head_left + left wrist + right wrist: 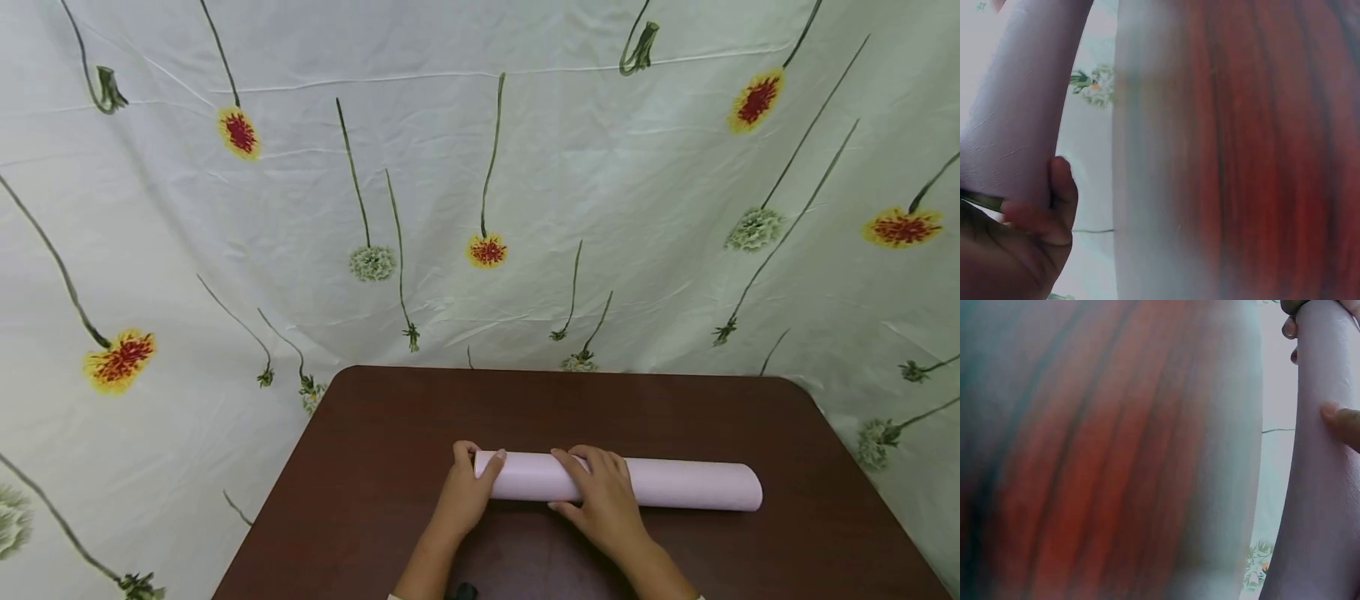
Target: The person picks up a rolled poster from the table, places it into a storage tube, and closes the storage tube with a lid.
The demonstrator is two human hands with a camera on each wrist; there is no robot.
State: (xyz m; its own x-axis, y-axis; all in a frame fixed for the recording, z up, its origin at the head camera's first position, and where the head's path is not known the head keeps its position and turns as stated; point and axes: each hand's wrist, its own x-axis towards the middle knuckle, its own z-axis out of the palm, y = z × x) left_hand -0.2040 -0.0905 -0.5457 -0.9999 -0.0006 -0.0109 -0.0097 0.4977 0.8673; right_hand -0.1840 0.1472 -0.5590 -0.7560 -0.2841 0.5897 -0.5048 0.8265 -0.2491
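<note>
A pale pink roll (697, 483) of sheet material lies crosswise on the dark brown table, its surface finely creased in the left wrist view. My left hand (461, 497) grips its left end, thumb on the upper side and fingers round the end and behind. In the left wrist view that hand (1029, 250) holds the roll (1022, 106) at its edge. My right hand (603, 504) holds the roll left of its middle, fingers over the top and thumb by the near side. The right wrist view shows one digit on the roll (1325, 500); the other fingers are hidden.
The table (360, 467) has rounded far corners and a reddish-brown wood grain up close. Behind it hangs a white cloth (435, 167) printed with flowers. A small black object (466, 591) shows at the bottom edge, beside the left forearm.
</note>
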